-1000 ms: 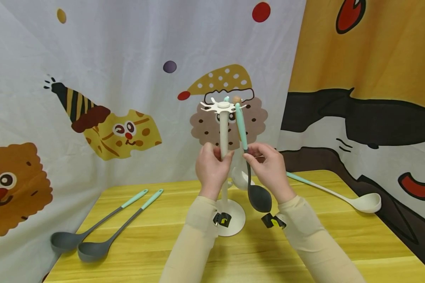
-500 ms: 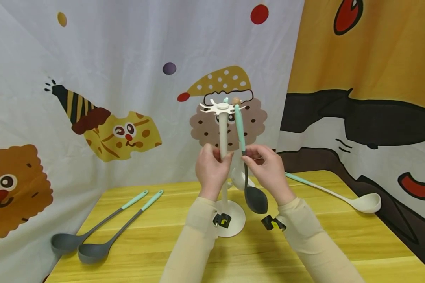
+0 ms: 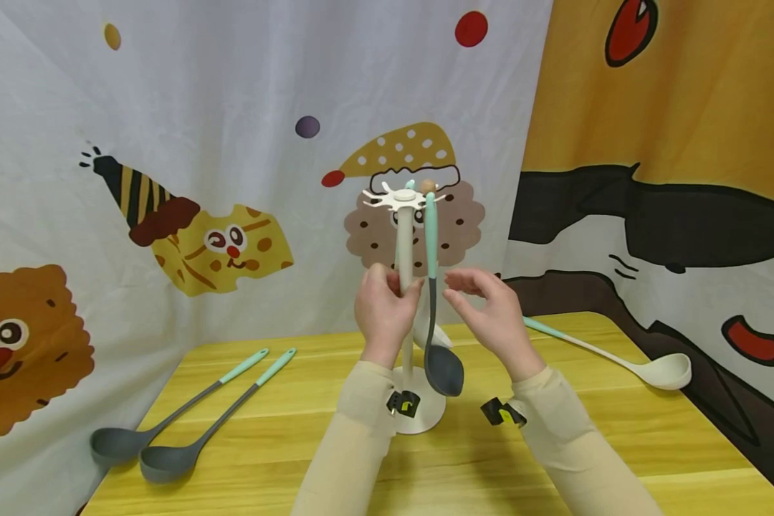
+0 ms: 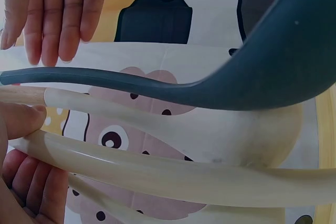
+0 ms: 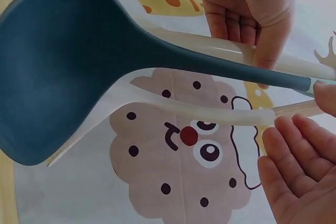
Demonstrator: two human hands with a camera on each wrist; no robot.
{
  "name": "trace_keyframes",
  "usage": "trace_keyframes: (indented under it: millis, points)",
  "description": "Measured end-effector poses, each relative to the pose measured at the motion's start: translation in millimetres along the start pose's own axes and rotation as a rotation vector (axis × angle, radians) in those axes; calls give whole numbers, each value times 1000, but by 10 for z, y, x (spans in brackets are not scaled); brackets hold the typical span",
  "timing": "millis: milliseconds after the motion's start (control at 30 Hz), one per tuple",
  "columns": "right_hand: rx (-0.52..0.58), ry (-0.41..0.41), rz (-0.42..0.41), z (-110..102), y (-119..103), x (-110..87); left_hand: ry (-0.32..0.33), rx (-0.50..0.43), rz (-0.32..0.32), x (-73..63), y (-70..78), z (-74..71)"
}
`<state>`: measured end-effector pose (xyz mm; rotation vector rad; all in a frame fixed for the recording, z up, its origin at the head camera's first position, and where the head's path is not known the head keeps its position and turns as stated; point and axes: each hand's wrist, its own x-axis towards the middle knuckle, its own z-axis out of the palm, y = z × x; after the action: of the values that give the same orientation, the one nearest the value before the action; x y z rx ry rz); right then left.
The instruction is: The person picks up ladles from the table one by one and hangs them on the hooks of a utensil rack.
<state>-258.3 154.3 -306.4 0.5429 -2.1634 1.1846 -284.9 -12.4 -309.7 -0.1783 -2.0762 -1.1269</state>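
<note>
A dark grey ladle [image 3: 443, 371] with a mint handle [image 3: 431, 236] hangs from the hooked top [image 3: 403, 196] of a cream utensil stand. My left hand [image 3: 387, 307] grips the stand's post [image 3: 404, 247] about halfway up. Just right of the ladle's shaft is my right hand [image 3: 490, 308], its fingers straight and apart from the shaft; the right wrist view shows its palm [image 5: 304, 182] bare. Behind the ladle [image 5: 63, 66] hangs a white utensil [image 5: 199, 113] with a wooden handle. Another mint-handled utensil on the far side is mostly hidden by the post.
Two grey ladles [image 3: 168, 462] with mint handles lie side by side on the wooden table [image 3: 284, 459] at left. At right lies a white ladle [image 3: 667, 371], its handle pointing back toward the stand. The round base [image 3: 426, 419] stands mid-table, before a cartoon-printed curtain [image 3: 245, 86].
My right hand has let go of the ladle's shaft and moved slightly right. The ladle has swung left and now hangs nearly straight beside the post. My left hand keeps its grip.
</note>
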Motion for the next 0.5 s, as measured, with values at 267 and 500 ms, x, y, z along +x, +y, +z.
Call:
trace_keyframes:
  millis: [267,500]
  points:
    - [-8,-52,-28,-30,64,-48,-8,-6,-10,-1,2,8]
    - [-46,-111,-12,-57,122,-90,-6,-11,-6,-7,1,4]
